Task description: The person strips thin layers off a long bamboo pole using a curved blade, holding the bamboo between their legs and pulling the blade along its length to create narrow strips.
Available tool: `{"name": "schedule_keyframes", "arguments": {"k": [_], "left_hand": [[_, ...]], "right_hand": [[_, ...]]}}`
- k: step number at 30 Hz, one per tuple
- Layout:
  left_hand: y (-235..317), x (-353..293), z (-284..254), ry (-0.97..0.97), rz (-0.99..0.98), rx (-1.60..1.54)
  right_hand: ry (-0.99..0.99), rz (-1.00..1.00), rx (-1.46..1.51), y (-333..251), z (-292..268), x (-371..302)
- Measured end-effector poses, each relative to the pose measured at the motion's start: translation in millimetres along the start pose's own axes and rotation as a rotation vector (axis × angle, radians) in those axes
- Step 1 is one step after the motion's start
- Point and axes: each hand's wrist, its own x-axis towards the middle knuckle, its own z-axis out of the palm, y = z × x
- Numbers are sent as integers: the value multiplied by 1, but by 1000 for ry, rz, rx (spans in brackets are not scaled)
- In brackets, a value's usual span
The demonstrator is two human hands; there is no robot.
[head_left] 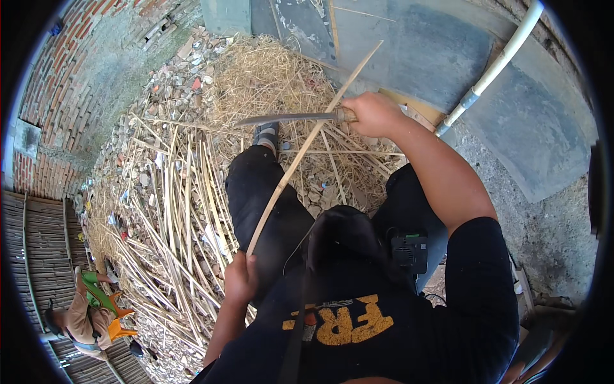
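L hand (240, 279) closed on lower end of pale strip (289, 171); R hand (371, 116) closed on handle of long knife (281, 119); hands well apart. Strip slants up from L hand to beyond R hand, blade crossing it; contact unclear. Progress (est.): this strip mid-work, one long pc.; no. finished vs. left can't be told. Loose strips (185, 237) lie L of & beyond L hand; dry shavings (256, 73) beyond blade, L of R hand. Containers: none made out nr. hands.
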Motion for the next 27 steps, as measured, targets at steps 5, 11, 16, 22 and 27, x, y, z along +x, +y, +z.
{"name": "schedule_keyframes", "arguments": {"k": [5, 11, 16, 22, 27], "left_hand": [[1, -3, -6, -26, -1, 34], [-5, -12, -5, 40, 16, -144], [-13, -26, -2, 117, 21, -117], [-9, -27, -6, 93, -6, -126], [-15, -29, -3, 73, -10, -54]], "right_hand": [[98, -47, -85, -12, -12, -12], [392, -233, -147, -12, -8, -14], [380, -228, -181, -13, -4, -11], [316, -238, -168, -16, 3, -7], [265, -260, -189, -20, -1, -9]]}}
